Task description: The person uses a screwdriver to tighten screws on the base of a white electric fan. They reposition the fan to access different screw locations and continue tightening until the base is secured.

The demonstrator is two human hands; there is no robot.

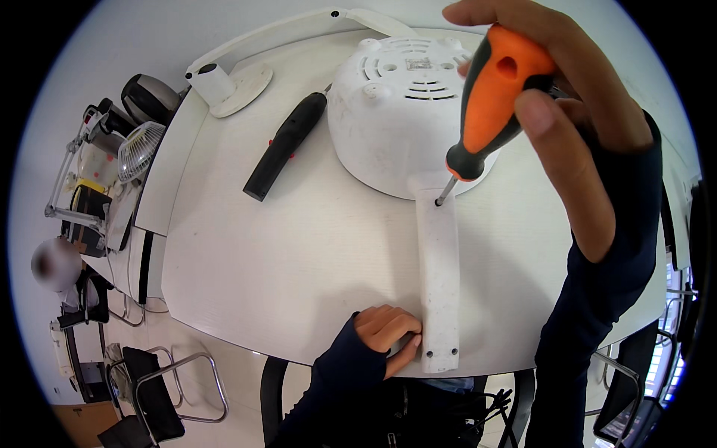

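R hand (575, 97) grips rubbery orange screwdriver (493, 97) | L hand (388, 332) steadies white plastic handle (439, 284)

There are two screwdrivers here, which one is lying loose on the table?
The all-black screwdriver, lying alone on the white table left of the white appliance. The orange-and-black screwdriver is gripped in the right hand, tip on the appliance handle.

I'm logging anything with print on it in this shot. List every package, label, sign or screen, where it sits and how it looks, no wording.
Label: small pale squarish sticker on the upturned base of the white appliance, between the vent slots, far side of the table.
Cardboard box: brown, on the floor at lower left, partly cut off.
No signs or screens can be made out.
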